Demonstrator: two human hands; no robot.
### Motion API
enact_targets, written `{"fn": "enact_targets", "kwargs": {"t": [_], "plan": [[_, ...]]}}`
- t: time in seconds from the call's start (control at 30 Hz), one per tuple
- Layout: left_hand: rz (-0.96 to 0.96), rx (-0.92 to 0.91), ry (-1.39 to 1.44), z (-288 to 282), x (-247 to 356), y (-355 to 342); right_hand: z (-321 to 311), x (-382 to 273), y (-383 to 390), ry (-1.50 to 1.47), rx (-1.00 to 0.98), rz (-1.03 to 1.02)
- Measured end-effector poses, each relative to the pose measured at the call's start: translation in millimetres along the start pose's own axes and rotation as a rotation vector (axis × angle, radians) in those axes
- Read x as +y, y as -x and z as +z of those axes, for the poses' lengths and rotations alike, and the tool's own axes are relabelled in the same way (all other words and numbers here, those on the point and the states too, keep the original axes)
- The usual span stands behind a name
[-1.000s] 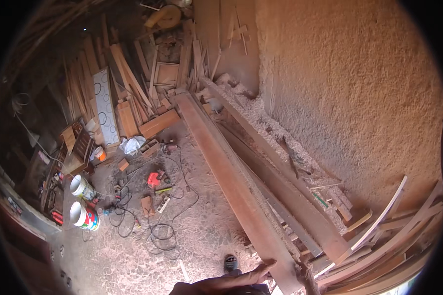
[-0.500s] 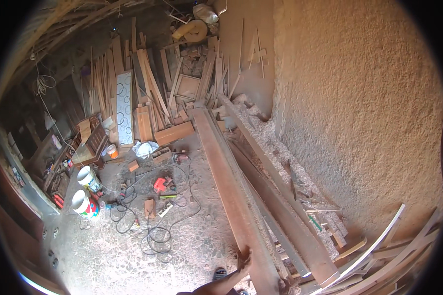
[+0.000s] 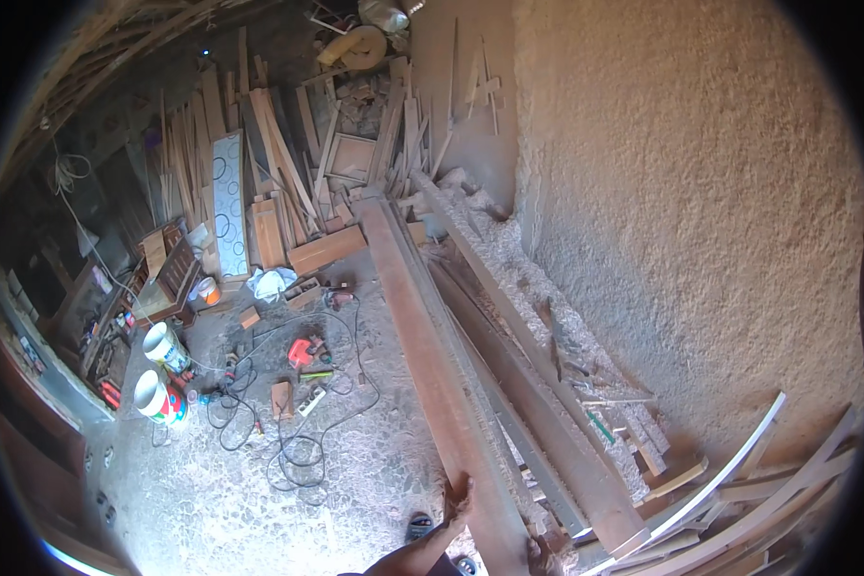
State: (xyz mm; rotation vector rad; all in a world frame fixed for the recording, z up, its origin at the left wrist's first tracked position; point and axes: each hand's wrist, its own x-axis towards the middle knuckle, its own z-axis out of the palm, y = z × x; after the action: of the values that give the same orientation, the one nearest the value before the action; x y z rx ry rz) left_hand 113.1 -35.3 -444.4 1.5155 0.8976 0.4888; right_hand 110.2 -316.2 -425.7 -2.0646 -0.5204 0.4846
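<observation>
A long, wide reddish-brown wooden plank [image 3: 408, 336] runs from the lower edge of the view to the far stack of timber. My left hand [image 3: 458, 497] is closed on its left edge near the close end, thumb side up. On the opposite edge, close to the bottom of the view, my right hand [image 3: 536, 551] grips the plank; it is dim and only partly visible. Right beside the plank lie more long boards [image 3: 547, 432], dusted with shavings. My sandalled foot [image 3: 420, 525] shows left of my left forearm.
A red power tool [image 3: 300, 352], a power strip [image 3: 311, 400] and looped black cables [image 3: 298, 461] lie on the floor to the left. Two white buckets [image 3: 151, 392] stand farther left. Wood shavings [image 3: 518, 254] are heaped along the rough wall [image 3: 682, 221]. Curved strips [image 3: 739, 480] lie at right.
The whole view has shifted slightly, so the scene sits a little farther left and higher. Both hands stay on the plank.
</observation>
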Motion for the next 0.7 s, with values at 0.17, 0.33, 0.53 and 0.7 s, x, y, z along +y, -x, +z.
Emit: {"fn": "enact_targets", "kwargs": {"t": [0.17, 0.33, 0.53, 0.7], "plan": [[-0.122, -0.330, 0.374, -28.2, -60.4, -7.4, 22.8, 19.2, 13.2, 0.446, 0.109, -0.420], [-0.793, -0.543, 0.201, -35.6, -1.8, 113.2, -12.4, -25.9, 7.5, -0.084, -0.108, 0.201], [-0.833, -0.679, 0.203, -36.6, 7.6, 110.4, -35.1, -46.3, -5.5, -0.013, -0.263, 0.471], [-0.911, -0.703, 0.145, -23.0, 17.0, 120.7, -9.1, 65.3, -18.0, -0.525, -0.247, 0.300]]}}
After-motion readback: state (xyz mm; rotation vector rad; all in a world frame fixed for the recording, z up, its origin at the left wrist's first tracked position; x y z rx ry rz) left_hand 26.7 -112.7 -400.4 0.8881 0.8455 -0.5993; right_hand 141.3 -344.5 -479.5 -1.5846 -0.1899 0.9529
